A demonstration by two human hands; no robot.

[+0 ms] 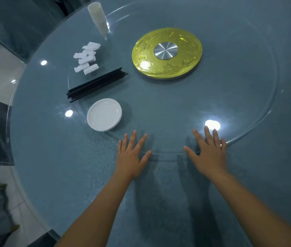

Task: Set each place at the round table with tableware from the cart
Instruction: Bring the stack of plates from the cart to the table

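A bundle of black chopsticks [97, 85] is seen left of centre on the glass turntable [248, 122], long axis running from near-left to far-right. Beside it are set a stack of white plates [104, 114], loose white chopstick rests [87, 57] and a leaning stack of white cups [99, 17] — no legible writing is found. The left hand [132, 154] and right hand [209, 150] are laid flat, fingers spread, on the turntable's near rim — nothing is held.

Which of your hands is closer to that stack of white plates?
Left. The left hand lies flat just below and right of the plates; the right hand lies flat much farther right.
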